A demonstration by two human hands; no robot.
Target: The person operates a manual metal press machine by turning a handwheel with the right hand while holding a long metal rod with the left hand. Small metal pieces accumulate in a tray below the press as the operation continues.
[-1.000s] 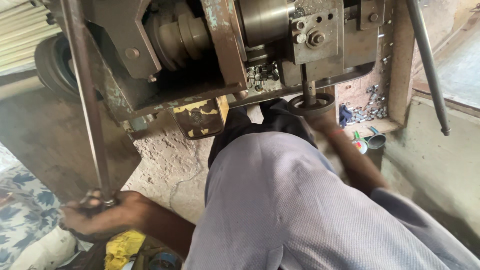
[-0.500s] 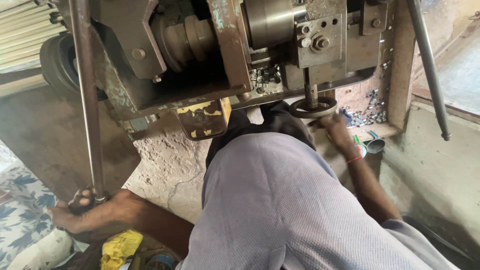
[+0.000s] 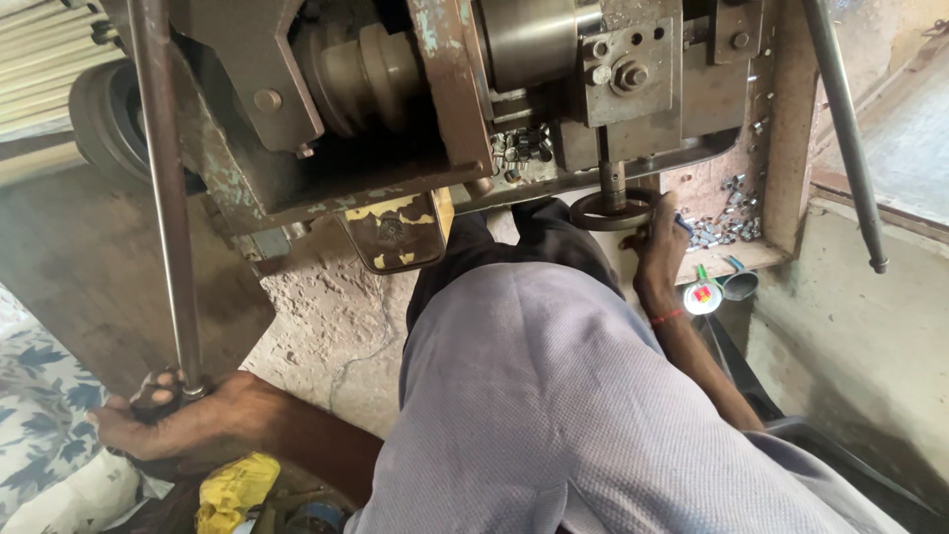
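Nuts (image 3: 719, 227) fill the ledge (image 3: 736, 259) beside right hand (image 3: 660, 252) gripping handwheel (image 3: 611, 211).

A heavy, worn machine body (image 3: 297, 129) fills the upper part of the view, its greenish paint flaking, with a stepped pulley (image 3: 366, 74) set deep inside it and a smooth steel cylinder (image 3: 529, 40) just to its right. A yellow-and-black chipped plate (image 3: 395, 232) hangs under the frame. Small metal nuts (image 3: 521, 150) lie heaped in a recess of the machine, and more are scattered on a wooden ledge (image 3: 736, 259) at the right. Just below that ledge sit a round green-and-red tin (image 3: 703, 296) and a small grey cup (image 3: 739, 285). A blue-flowered cloth (image 3: 40, 415) lies at lower left, a crumpled yellow rag (image 3: 234, 487) near it.
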